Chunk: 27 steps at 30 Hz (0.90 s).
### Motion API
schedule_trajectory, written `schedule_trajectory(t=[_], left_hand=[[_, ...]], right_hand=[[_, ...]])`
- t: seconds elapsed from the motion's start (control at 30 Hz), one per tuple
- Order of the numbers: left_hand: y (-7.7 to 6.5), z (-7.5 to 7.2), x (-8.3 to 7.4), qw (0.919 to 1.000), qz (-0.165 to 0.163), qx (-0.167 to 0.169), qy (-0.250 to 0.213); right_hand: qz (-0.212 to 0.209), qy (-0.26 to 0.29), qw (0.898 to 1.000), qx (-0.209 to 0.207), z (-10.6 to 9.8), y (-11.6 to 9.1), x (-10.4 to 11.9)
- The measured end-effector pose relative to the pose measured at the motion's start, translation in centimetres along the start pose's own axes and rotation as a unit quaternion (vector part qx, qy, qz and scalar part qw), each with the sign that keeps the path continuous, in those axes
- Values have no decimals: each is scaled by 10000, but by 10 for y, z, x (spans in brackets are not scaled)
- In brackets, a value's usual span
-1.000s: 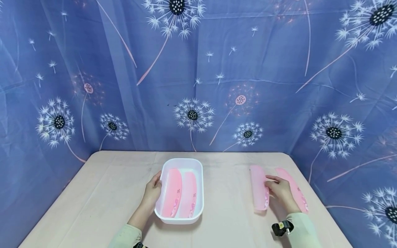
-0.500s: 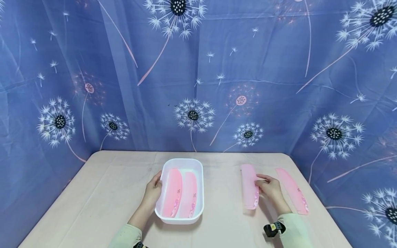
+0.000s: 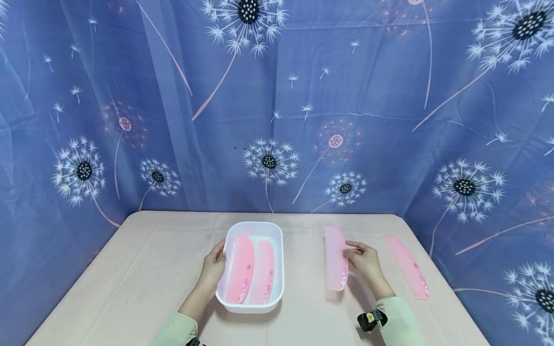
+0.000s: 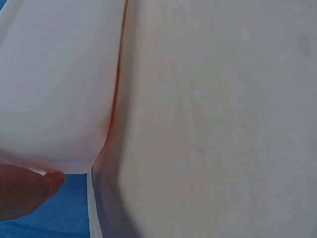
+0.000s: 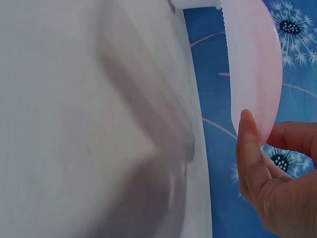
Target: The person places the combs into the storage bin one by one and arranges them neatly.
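Observation:
In the head view, my left hand [image 3: 212, 266] grips the left wall of a white plastic box [image 3: 251, 308]. Two pink combs lie lengthwise inside it: a deeper pink comb [image 3: 240, 269] on the left, a paler comb [image 3: 262, 271] on the right. To the right of the box, my right hand [image 3: 364, 264] pinches another pale pink comb [image 3: 334, 259] by its printed edge, raised above the table. Fine teeth line the edge of this held comb [image 5: 255, 64] in the right wrist view. The left wrist view has the box wall [image 4: 59, 89] beside the fingertips [image 4: 54, 179].
One more pink comb [image 3: 407, 266] lies slanted near the table's right edge. A pale cloth covers the table [image 3: 303, 317]. Blue dandelion-print curtain [image 3: 277, 96] hangs behind and at both sides. Both wrists carry black straps, the right strap [image 3: 373, 318] showing more fully.
My right hand has carried the pinched comb leftward, away from the comb at the right edge and closer to the box. The left hand and the box have stayed put.

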State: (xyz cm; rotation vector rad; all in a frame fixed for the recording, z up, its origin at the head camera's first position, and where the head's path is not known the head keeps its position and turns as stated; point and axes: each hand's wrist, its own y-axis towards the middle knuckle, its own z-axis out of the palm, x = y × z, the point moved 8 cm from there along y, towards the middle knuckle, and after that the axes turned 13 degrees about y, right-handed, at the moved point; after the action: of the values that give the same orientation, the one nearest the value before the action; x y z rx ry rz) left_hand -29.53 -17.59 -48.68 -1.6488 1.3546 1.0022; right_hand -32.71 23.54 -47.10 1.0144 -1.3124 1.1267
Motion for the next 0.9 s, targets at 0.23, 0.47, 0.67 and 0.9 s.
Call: schedule_trajectory(t=[0.23, 0.47, 0.67, 0.9], left_hand=[[2, -1, 0, 10000, 18, -16, 8], [4, -1, 0, 10000, 35, -28, 43], [3, 0, 0, 10000, 12, -8, 20], [1, 1, 1, 10000, -24, 27, -57]], right_hand=[[-88, 246, 9996, 90, 17, -1, 7], [-149, 468, 9987, 123, 35, -4, 15], [-215, 611, 9975, 276, 52, -7, 20], [-277, 697, 9962, 433, 72, -11, 21]])
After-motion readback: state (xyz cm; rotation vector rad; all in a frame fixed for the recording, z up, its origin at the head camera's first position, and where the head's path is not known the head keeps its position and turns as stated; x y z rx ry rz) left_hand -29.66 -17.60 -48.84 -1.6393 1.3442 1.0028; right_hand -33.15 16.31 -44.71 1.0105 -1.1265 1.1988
